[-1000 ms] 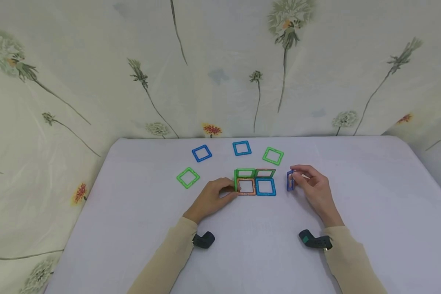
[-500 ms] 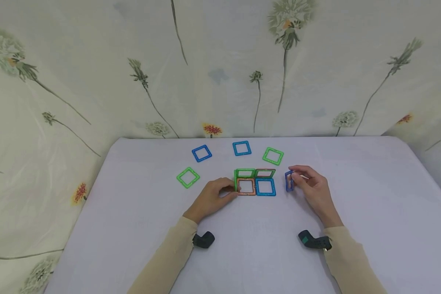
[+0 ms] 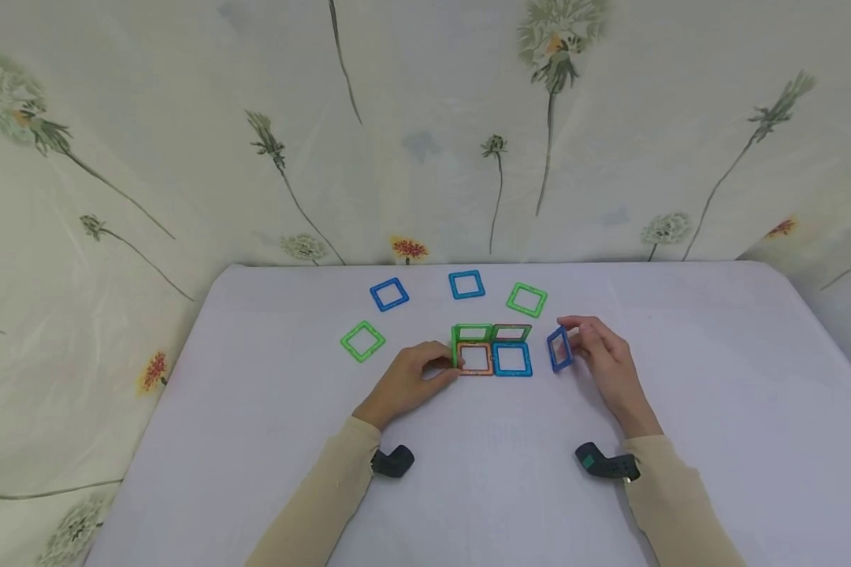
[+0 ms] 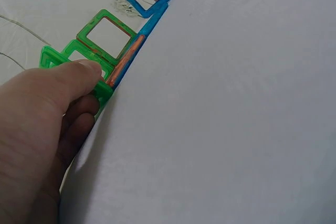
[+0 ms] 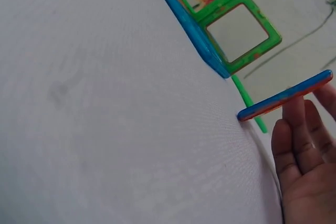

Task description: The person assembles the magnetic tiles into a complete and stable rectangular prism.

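Note:
My left hand (image 3: pixel 418 378) grips an upright green square magnetic tile (image 4: pixel 52 56), thumb against its face, at the left side of a small build. Flat on the table there lie an orange tile (image 3: pixel 476 374) and a blue tile (image 3: pixel 514 374), side by side. Behind them stand a green tile (image 3: pixel 474 326) and a green tile with a reddish inner edge (image 5: pixel 273 38). To the right, apart from the build, my right hand (image 3: pixel 603 358) holds a dark blue tile (image 5: pixel 286 95) with a red-orange side by its fingertips. That tile stands on edge, its lower corner close to the tabletop.
Loose square tiles lie around the build's far side: a green one (image 3: pixel 344 348) at left, a dark blue one (image 3: pixel 378 302), a lighter blue one (image 3: pixel 466 297) and a green one (image 3: pixel 515 295). The white table (image 3: pixel 468 488) meets a flower-patterned cloth (image 3: pixel 425 197) at the back.
The dark blue tile in my right hand has turned so that its face shows more to the camera, shifting slightly left. My left hand and the build have stayed put.

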